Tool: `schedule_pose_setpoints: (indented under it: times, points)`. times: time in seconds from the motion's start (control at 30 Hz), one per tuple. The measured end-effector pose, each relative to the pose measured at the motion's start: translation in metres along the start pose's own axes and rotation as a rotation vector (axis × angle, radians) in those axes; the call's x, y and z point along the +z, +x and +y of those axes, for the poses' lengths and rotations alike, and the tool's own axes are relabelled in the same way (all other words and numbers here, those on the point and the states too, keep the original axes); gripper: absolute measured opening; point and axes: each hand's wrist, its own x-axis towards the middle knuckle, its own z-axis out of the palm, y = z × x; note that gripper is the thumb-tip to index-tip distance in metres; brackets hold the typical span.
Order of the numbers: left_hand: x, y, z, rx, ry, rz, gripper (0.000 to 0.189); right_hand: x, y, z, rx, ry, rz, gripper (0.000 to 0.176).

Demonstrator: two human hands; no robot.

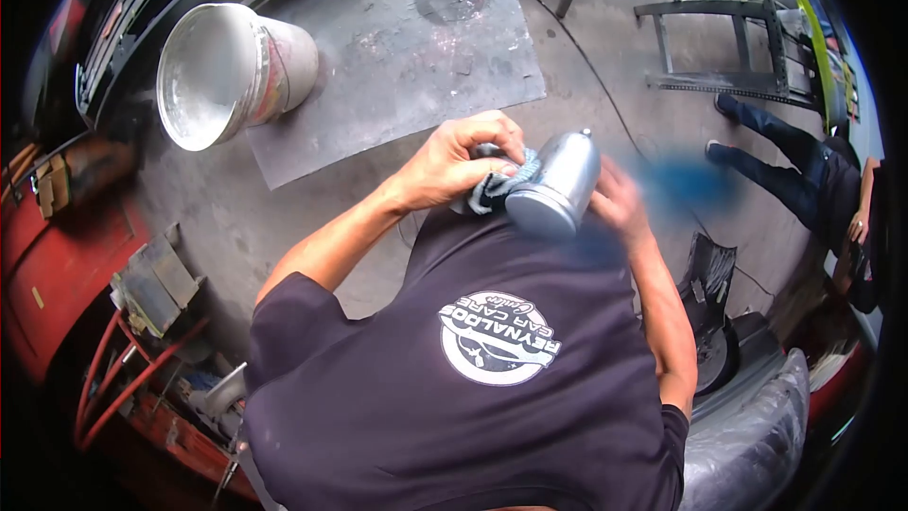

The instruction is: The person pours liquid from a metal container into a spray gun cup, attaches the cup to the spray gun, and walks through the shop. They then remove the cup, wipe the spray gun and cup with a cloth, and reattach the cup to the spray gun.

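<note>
A silver metal cup (pixel 556 191) with a rounded body, a wide rim or lid and a small tip is held tilted in front of my dark shirt. My left hand (pixel 470 157) pinches a crumpled grey-blue cloth (pixel 497 185), which touches the cup's side. On the cup's other side, my right hand (pixel 619 199) has its fingers curled against the metal, partly hidden behind it. Blue blurred patches show beside and below my right hand; what they are is too smeared to tell.
A white bucket (pixel 288 71) stands beside a grey sheet (pixel 407 47) on the floor. Metal frames (pixel 724 8) and a cable lie beyond. Another person (pixel 804 166) is at the right. Red equipment (pixel 57 265) is at the left, plastic-wrapped parts (pixel 747 445) at the lower right.
</note>
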Motion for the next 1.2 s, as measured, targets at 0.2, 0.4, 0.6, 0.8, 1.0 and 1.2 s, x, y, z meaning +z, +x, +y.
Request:
schedule_pose_setpoints:
  times: [0.2, 0.4, 0.6, 0.8, 1.0, 1.2]
  points:
    - [0.008, 0.013, 0.016, 0.081, -0.014, -0.085, 0.015, 0.001, 0.005, 0.006, -0.007, 0.027, -0.001, 0.03]
    - [0.019, 0.048, 0.025, 0.212, 0.31, -0.14, 0.014, -0.005, 0.014, 0.005, -0.022, 0.023, -0.047, 0.029]
    - [0.025, 0.011, 0.004, 0.025, -0.049, 0.125, 0.012, 0.0, 0.003, 0.012, 0.019, 0.01, -0.004, 0.031]
    - [0.012, 0.047, 0.012, 0.199, 0.202, -0.042, 0.014, -0.008, 0.03, 0.008, -0.032, 0.044, -0.079, 0.03]
    - [0.016, 0.062, 0.001, 0.289, 0.293, 0.027, 0.014, 0.001, 0.025, 0.012, -0.052, 0.016, -0.041, 0.029]
    - [0.023, 0.027, -0.005, 0.161, -0.212, 0.088, 0.017, -0.005, 0.021, 0.011, 0.07, 0.074, 0.033, 0.029]
